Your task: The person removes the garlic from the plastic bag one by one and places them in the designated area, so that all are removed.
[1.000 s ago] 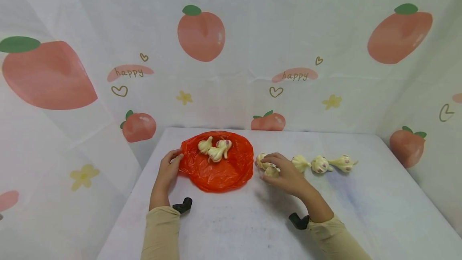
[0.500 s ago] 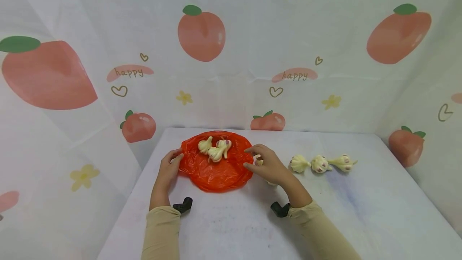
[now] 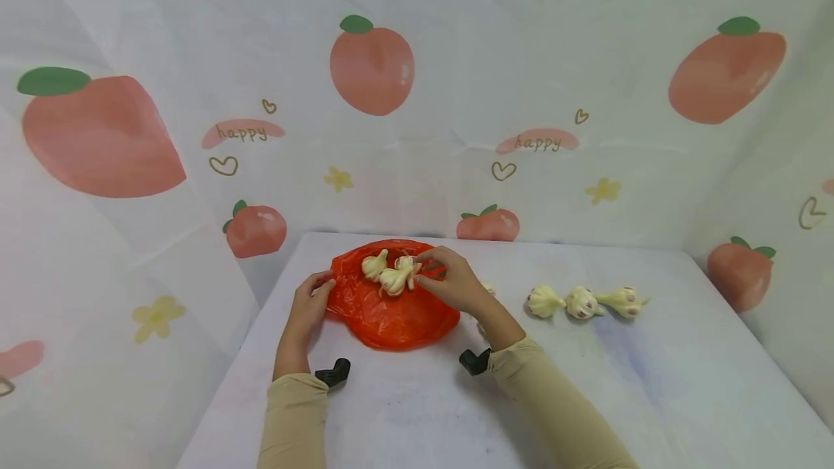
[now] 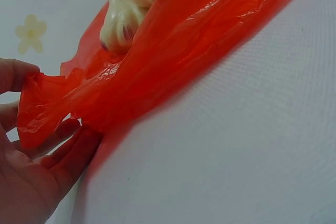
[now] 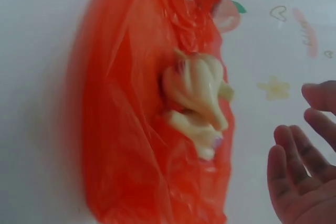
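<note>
The left hand (image 3: pixel 310 304) pinches the left edge of a red plastic bag (image 3: pixel 391 320), which lies spread on the table. In the left wrist view the bag's edge (image 4: pixel 39 111) passes between its thumb and fingers. Over the bag's right side is the right hand (image 3: pixel 452 282), fingers loosely bent and holding nothing. Its fingertips are close to the garlic bulbs (image 3: pixel 393 280) on the bag; whether they touch is unclear in the head view. The right wrist view shows the hand (image 5: pixel 304 182) apart from the garlic bulbs (image 5: pixel 195 85).
Three garlic bulbs (image 3: pixel 581 303) lie in a row on the white table (image 3: pixel 417 411) to the right. More garlic bulbs (image 3: pixel 487 288) are partly hidden by the right wrist. A white fruit-print curtain (image 3: pixel 417 165) stands behind the table.
The right hand has moved left from the garlic beside the bag to over the bag. The left hand keeps its hold on the bag's edge. The head view has shifted slightly.
</note>
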{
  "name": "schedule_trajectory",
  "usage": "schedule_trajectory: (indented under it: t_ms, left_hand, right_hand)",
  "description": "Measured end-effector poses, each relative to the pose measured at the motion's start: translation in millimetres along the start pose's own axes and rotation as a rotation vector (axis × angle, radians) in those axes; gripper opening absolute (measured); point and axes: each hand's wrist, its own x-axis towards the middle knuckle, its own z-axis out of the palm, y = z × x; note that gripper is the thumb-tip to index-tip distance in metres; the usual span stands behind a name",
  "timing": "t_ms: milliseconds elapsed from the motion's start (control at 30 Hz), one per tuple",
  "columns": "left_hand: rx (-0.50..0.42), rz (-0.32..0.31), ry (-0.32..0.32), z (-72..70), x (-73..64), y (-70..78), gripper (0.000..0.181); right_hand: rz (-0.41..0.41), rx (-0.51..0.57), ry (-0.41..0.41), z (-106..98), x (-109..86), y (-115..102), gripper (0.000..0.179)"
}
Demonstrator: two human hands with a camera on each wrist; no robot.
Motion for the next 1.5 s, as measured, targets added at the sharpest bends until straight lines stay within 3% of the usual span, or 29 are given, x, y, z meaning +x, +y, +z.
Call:
schedule_trajectory:
  t_ms: [200, 433, 733, 1200, 1500]
  left_hand:
    - [0.002, -0.003, 0.002, -0.5, -0.3, 0.7, 0.047]
    - [0.002, -0.002, 0.000, -1.1, 0.4, -1.6, 0.047]
    - [-0.001, -0.001, 0.001, 0.4, -0.6, -1.0, 0.048]
    - [0.000, -0.008, -0.003, -1.7, -3.2, 1.8, 0.048]
    - [0.010, -0.010, -0.001, -0.8, -2.7, 1.5, 0.048]
  right_hand:
    - [0.068, 0.014, 0.025, 15.8, 16.6, 9.2, 0.030]
    - [0.094, -0.051, 0.050, 27.5, 25.9, 19.1, 0.033]
    - [0.180, -0.095, 0.005, 36.7, 28.4, 22.4, 0.039]
    - [0.138, -0.129, -0.011, 40.8, 29.1, 27.1, 0.016]
    - [0.159, -0.121, -0.033, 39.9, 25.5, 27.3, 0.014]
